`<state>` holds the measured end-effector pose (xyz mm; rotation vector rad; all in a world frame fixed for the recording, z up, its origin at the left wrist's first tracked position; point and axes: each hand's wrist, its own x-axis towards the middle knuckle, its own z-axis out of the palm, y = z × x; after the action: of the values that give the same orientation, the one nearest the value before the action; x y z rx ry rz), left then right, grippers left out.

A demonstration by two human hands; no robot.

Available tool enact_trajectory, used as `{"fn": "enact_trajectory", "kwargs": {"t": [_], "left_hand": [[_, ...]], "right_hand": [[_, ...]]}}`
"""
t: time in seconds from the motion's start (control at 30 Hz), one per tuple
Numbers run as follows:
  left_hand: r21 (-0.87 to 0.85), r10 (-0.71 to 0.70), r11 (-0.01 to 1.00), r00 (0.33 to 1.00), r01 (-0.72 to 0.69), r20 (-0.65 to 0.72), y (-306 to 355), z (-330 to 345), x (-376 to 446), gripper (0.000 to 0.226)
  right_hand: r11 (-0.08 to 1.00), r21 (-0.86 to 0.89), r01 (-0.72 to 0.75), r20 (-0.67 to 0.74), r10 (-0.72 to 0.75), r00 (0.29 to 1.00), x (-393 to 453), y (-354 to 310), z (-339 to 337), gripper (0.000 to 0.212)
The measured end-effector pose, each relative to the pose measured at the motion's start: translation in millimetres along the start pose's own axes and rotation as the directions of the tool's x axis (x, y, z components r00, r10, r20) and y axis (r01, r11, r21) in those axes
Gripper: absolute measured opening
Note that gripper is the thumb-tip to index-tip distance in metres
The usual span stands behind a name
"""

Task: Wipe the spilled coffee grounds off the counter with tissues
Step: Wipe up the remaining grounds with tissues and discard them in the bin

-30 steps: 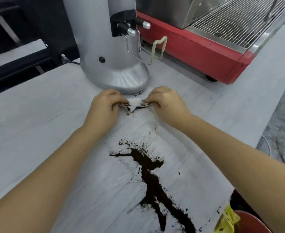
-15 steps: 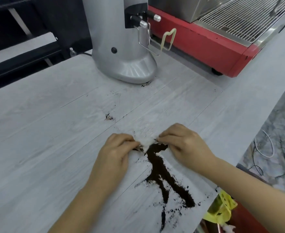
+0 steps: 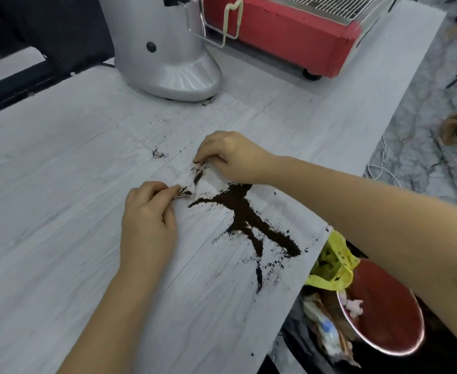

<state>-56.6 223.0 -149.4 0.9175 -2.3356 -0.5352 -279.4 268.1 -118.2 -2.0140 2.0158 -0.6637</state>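
A dark trail of spilled coffee grounds (image 3: pixel 251 220) runs across the pale wood-grain counter (image 3: pixel 60 211) toward its right edge. A white tissue (image 3: pixel 203 182), stained with grounds, lies flat at the top end of the trail. My left hand (image 3: pixel 149 211) pinches its near left corner. My right hand (image 3: pixel 232 157) pinches its far right edge, fingers curled on it. A small separate speck of grounds (image 3: pixel 157 154) lies farther left, and a few crumbs (image 3: pixel 207 103) sit by the grinder base.
A silver coffee grinder (image 3: pixel 165 55) stands at the back, a red espresso machine (image 3: pixel 284 31) to its right. Below the counter's right edge sits a bin with a yellow bag (image 3: pixel 335 263) and a red lid (image 3: pixel 383 306).
Both hands have dragged the tissue from the grinder base toward me, onto the top of the grounds trail. The view has shifted, and the bin now shows.
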Motion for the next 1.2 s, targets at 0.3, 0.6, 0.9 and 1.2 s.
{"fn": "enact_trajectory", "kwargs": {"t": [0.3, 0.6, 0.9, 1.2], "left_hand": [[-0.019, 0.018, 1.0, 0.999, -0.017, 0.04, 18.3, 4.5, -23.2, 0.032], [0.044, 0.05, 0.998, 0.997, -0.052, 0.063, 54.9, 14.3, -56.2, 0.038], [0.052, 0.001, 0.999, 0.998, -0.004, 0.062, 92.1, 28.9, -75.8, 0.04], [0.05, -0.032, 0.998, 0.999, 0.03, 0.036, 133.7, 51.0, -96.5, 0.047]], "right_hand": [[0.999, 0.017, -0.029, 0.057, 0.028, 0.998, -27.0, -7.8, -9.6, 0.015], [0.996, 0.083, 0.034, 0.013, -0.035, 0.999, -38.6, -3.8, -13.3, 0.027], [0.984, 0.036, 0.173, 0.036, -0.175, 0.984, -69.7, 11.7, -25.4, 0.029], [0.962, -0.01, 0.274, 0.003, -0.274, 0.962, -114.1, 33.4, -39.0, 0.034]]}}
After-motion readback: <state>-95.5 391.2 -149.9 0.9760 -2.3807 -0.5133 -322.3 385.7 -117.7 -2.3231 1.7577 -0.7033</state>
